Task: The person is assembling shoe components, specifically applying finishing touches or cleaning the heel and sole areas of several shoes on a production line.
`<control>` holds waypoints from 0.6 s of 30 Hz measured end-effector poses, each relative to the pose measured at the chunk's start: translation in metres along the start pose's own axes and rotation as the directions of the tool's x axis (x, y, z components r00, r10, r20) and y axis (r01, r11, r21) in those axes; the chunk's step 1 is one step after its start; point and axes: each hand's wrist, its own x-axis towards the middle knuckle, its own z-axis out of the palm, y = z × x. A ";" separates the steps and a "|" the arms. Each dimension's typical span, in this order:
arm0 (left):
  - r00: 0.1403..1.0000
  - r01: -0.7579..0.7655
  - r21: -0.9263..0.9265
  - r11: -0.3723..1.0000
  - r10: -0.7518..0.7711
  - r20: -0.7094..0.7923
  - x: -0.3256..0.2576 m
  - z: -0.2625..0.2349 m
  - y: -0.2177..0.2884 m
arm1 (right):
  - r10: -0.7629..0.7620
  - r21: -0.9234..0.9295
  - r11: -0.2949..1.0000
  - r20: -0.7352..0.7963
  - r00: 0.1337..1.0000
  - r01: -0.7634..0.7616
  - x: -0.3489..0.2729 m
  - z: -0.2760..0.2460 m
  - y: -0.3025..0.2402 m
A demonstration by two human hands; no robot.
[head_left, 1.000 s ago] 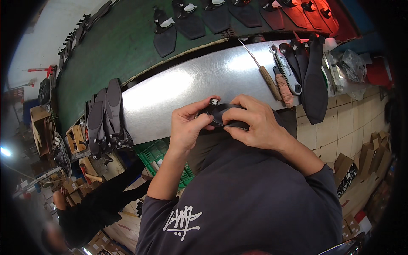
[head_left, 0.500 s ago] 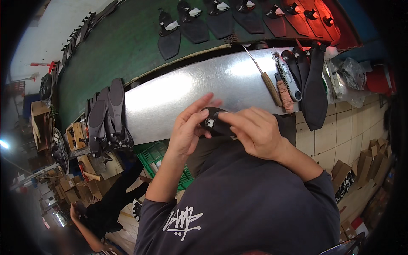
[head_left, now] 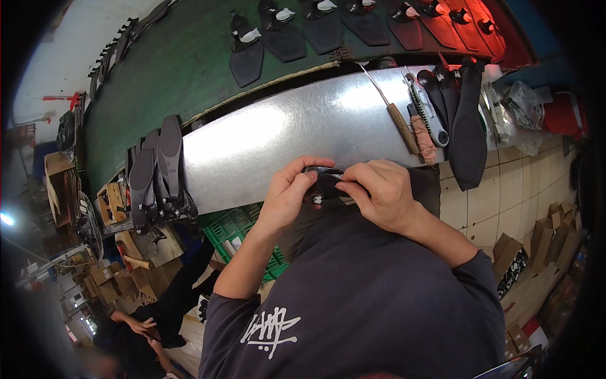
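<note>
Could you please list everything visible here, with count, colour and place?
Small shoe part: one, black, held between both hands.
Metal worktop: one, silver, ahead of the hands.
Wooden-handled tool: one, brown handle, right on the worktop.
Soles on green belt: several, black, top.
Shoes: a few, dark, left end of the worktop.
Green crate: one, below the worktop.
Cardboard boxes: several, brown, floor at right.
Another person: one, lower left.
Left hand, right hand: gripping the part.

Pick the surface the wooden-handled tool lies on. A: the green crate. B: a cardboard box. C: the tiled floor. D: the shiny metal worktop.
D: the wooden-handled tool lies flat on the shiny metal worktop, beyond both hands, beside other tools.
</note>
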 end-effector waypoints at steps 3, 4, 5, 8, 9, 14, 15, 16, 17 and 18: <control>1.000 -0.029 0.070 0.997 0.028 0.012 0.001 0.002 -0.005 | 0.055 -0.016 0.998 0.020 0.998 -0.055 -0.006 0.001 0.000; 1.000 -0.030 0.084 0.996 0.029 0.011 0.002 0.002 -0.007 | 0.088 0.011 0.996 0.038 0.995 -0.088 -0.008 0.003 0.004; 1.000 -0.028 0.085 0.996 0.027 0.010 0.002 0.002 -0.010 | 0.119 0.037 0.992 0.056 0.991 -0.121 -0.009 0.004 0.006; 0.997 -0.074 0.216 0.974 0.078 -0.011 0.002 0.004 -0.014 | 0.184 0.082 0.978 0.115 0.976 -0.194 -0.010 0.004 0.006; 0.998 -0.043 0.205 0.978 0.050 -0.031 0.002 0.004 -0.013 | 0.185 0.081 0.977 0.116 0.976 -0.195 -0.010 0.005 0.005; 0.998 -0.012 0.187 0.982 0.024 -0.059 0.003 -0.001 -0.015 | 0.233 0.156 0.955 0.125 0.964 -0.251 -0.012 0.004 -0.001; 0.998 -0.002 0.192 0.981 0.013 -0.059 0.002 -0.002 -0.014 | 0.233 0.156 0.955 0.125 0.964 -0.251 -0.012 0.005 0.000; 0.998 0.008 0.196 0.981 0.003 -0.057 0.002 -0.002 -0.012 | 0.214 0.160 0.959 0.132 0.968 -0.233 -0.013 0.006 0.002; 0.998 0.007 0.195 0.981 0.004 -0.056 0.002 -0.002 -0.011 | 0.194 0.164 0.963 0.139 0.971 -0.215 -0.013 0.006 0.003; 0.998 0.011 0.180 0.984 -0.001 -0.056 0.002 -0.001 -0.010 | 0.193 0.161 0.963 0.138 0.971 -0.214 -0.012 0.005 0.004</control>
